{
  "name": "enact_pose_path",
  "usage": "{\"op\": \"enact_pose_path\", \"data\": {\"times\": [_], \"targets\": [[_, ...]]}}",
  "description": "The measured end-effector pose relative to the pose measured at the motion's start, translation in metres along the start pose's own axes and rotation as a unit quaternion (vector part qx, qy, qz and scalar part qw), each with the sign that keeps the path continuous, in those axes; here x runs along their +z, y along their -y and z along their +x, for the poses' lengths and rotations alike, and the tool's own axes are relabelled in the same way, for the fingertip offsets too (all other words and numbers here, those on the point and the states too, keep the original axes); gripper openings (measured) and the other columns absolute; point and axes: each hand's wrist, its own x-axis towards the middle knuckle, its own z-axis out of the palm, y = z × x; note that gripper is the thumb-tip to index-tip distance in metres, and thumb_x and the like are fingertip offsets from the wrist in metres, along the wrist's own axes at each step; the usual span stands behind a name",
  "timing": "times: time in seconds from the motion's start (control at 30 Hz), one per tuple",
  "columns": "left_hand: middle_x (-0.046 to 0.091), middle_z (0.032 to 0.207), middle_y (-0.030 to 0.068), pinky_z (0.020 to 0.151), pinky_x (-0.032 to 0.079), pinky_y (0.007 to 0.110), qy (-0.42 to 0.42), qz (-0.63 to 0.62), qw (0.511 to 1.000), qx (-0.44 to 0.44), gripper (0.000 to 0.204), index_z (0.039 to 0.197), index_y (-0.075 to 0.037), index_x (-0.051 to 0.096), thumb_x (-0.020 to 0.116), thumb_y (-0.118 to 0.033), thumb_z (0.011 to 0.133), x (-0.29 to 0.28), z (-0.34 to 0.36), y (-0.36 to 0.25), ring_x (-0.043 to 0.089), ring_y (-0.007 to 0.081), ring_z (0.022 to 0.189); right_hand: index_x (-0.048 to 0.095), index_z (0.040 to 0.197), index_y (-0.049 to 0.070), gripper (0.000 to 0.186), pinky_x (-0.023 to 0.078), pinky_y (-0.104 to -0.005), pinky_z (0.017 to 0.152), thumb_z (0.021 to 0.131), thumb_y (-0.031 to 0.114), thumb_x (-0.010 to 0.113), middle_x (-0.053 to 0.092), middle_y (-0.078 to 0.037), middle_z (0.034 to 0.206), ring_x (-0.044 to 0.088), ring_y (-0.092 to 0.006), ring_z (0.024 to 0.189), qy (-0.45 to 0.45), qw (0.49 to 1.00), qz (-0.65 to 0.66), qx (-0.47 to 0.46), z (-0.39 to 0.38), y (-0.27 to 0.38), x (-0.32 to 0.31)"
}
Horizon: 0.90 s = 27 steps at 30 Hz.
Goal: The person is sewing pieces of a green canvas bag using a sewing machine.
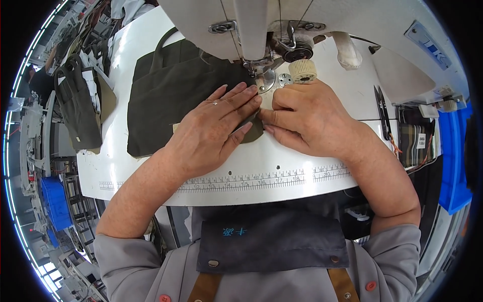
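Observation:
A dark olive cloth piece (156, 95) with a handle loop lies on the white sewing table (261, 184) under and left of the machine's presser foot (252, 69). My left hand (211, 128) rests on it with fingers stretched, their tips just below the foot and needle plate (266, 80). My right hand (314, 121) is bent beside it, thumb and fingers closed at the cloth's right edge, below the cream knurled knob (303, 71). Part of the cloth is hidden under both hands.
A pile of olive pieces (80, 105) lies at the left. Black scissors (382, 110) and striped fabric (411, 138) are at the right, beside a blue bin (450, 163). The machine body (387, 55) fills the top. A printed ruler runs along the front edge.

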Motion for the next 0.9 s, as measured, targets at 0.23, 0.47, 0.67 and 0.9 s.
{"op": "enact_pose_path", "data": {"times": [0.23, 0.47, 0.67, 0.9], "targets": [[0.058, 0.15, 0.0162, 0.121, 0.037, 0.053, -0.003, -0.025, 1.0, 0.003, 0.054, 0.141, -0.005, 0.062, 0.071, -0.012, 0.089, -0.005, -0.003, -0.002, 0.052, 0.0348, 0.143, 0.072, 0.082, 0.01, 0.011, 0.045, -0.0383, 0.068, 0.077, 0.017, 0.079, 0.055, -0.002, 0.073, 0.06, -0.0214, 0.069, 0.017, 0.998, 0.055, -0.034, 0.0, 0.001, -0.004], [0.073, 0.101, 0.001, 0.086, 0.053, 0.038, -0.139, -0.007, 0.982, 0.126, 0.024, 0.094, -0.011, 0.077, 0.087, -0.006, 0.072, 0.003, -0.005, 0.006, 0.071, 0.0211, 0.093, 0.075, 0.09, 0.009, 0.015, 0.042, -0.037, 0.062, 0.076, 0.014, 0.078, 0.053, 0.0, 0.069, 0.056, -0.0199, 0.062, 0.037, 0.993, 0.086, -0.065, 0.0, -0.001, -0.007], [0.068, 0.089, -0.0012, 0.074, 0.049, 0.035, -0.126, -0.01, 0.987, 0.103, 0.019, 0.088, -0.011, 0.077, 0.088, -0.006, 0.073, 0.003, -0.007, 0.002, 0.067, 0.0186, 0.079, 0.072, 0.077, 0.008, 0.008, 0.045, -0.0397, 0.062, 0.079, 0.016, 0.075, 0.052, -0.002, 0.065, 0.056, -0.0251, 0.058, 0.036, 0.992, 0.111, -0.045, 0.0, 0.001, -0.009], [0.069, 0.089, 0.0023, 0.068, 0.055, 0.034, -0.09, -0.05, 0.992, 0.074, 0.022, 0.092, -0.006, 0.079, 0.087, -0.004, 0.072, -0.001, -0.004, -0.004, 0.067, 0.0207, 0.077, 0.068, 0.078, 0.008, 0.011, 0.049, -0.0407, 0.064, 0.076, 0.013, 0.077, 0.058, -0.003, 0.074, 0.061, -0.0259, 0.068, 0.008, 0.995, 0.09, -0.041, 0.003, -0.001, -0.008]]}}
